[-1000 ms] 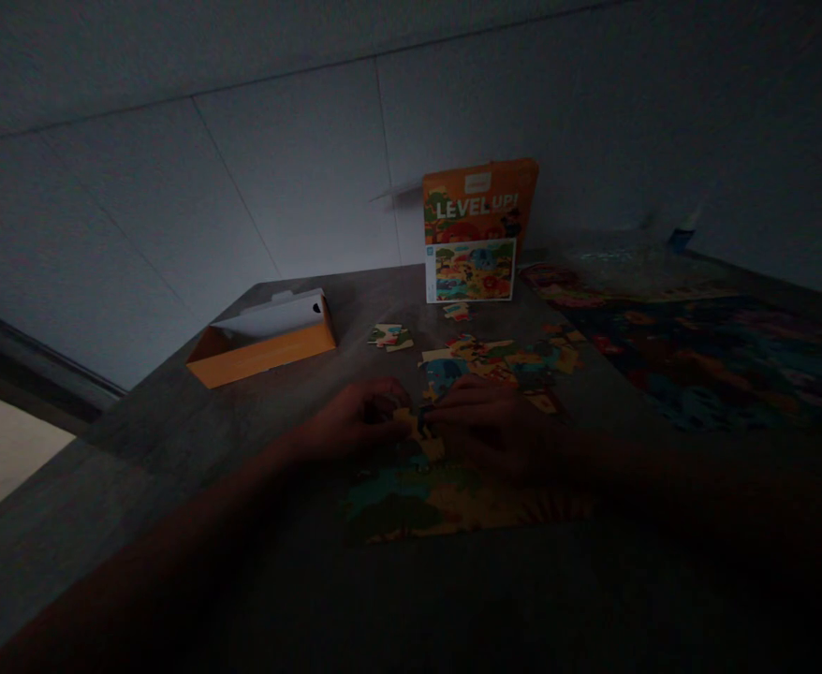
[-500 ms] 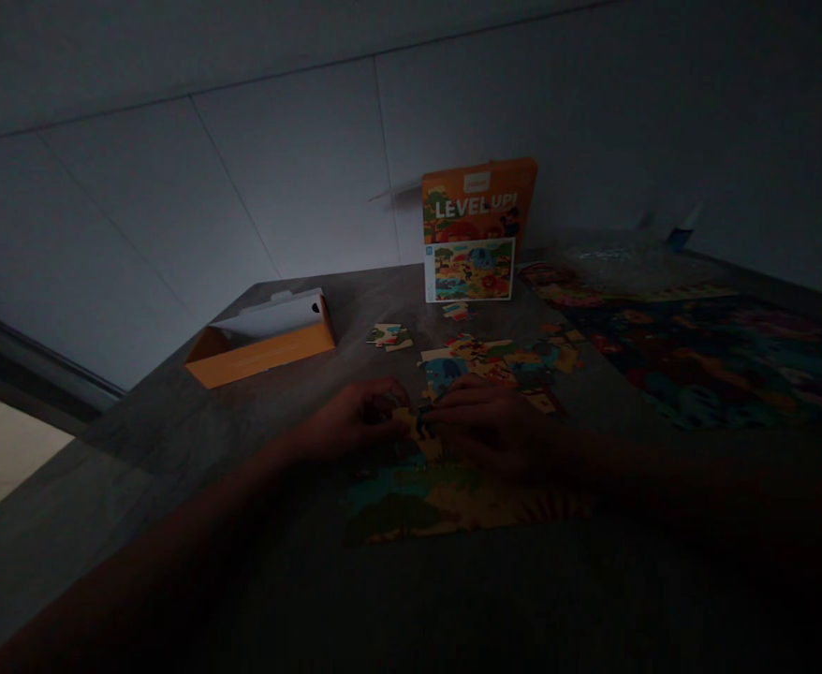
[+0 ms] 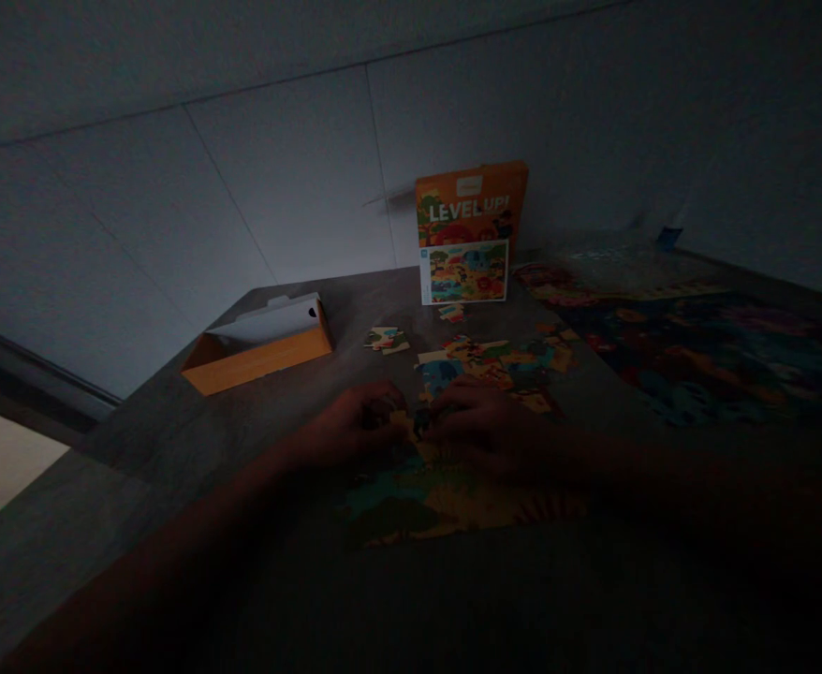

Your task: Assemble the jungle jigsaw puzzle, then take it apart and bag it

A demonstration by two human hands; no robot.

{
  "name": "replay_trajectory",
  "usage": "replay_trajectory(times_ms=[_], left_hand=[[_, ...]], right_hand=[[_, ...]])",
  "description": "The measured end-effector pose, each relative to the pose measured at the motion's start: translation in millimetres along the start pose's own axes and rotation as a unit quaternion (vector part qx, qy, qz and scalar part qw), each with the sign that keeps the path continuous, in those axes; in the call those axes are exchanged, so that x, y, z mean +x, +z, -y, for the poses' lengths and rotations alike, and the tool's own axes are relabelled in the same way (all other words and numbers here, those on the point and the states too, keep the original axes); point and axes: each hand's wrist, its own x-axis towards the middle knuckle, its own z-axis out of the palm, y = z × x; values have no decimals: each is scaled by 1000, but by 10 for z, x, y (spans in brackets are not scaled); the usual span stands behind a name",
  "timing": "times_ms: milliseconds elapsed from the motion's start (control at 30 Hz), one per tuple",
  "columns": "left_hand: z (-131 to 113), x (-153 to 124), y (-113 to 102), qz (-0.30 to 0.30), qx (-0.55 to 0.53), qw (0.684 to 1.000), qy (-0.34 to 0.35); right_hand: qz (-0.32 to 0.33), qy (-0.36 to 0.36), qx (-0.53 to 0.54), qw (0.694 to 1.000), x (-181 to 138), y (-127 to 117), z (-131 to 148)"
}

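In dim light, a partly assembled jigsaw puzzle (image 3: 411, 510) lies flat on the grey table in front of me. At its far edge my left hand (image 3: 359, 421) has curled fingers pinched on a yellowish puzzle piece (image 3: 400, 423). Close beside it, my right hand (image 3: 477, 426) bends its fingers down onto a piece with a dark figure (image 3: 421, 421), touching the puzzle. Just beyond the right hand is a piece with a blue elephant (image 3: 440, 374). Several loose puzzle pieces (image 3: 523, 358) spread behind and to its right.
An orange puzzle box (image 3: 473, 206) stands upright by the wall, with a picture card (image 3: 465, 274) against its front. An open orange box tray (image 3: 260, 360) sits at left. A small pile of pieces (image 3: 387, 339) lies between. Dark colourful sheets (image 3: 720, 356) and clear plastic (image 3: 608, 245) are at right.
The view has shifted slightly, so the boxes appear a little lower and further left. Both hands keep nearly the same place and pose at the puzzle's far edge.
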Motion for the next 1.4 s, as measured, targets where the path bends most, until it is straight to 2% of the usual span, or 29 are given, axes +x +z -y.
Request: replay_trajectory(times_ms=[133, 333, 667, 933, 1400], left_hand=[[1, -1, 7, 0, -10, 1000, -7], [-11, 11, -11, -2, 51, 999, -10], [3, 18, -24, 2, 92, 996, -15], [-86, 11, -18, 10, 126, 990, -64], [-80, 23, -18, 0, 185, 981, -58]], right_hand=[[0, 11, -7, 1000, -14, 1, -2], [14, 24, -9, 1000, -13, -14, 10], [20, 28, -23, 999, -12, -20, 24], [27, 41, -17, 999, -18, -2, 12], [22, 35, -26, 999, -19, -23, 46]])
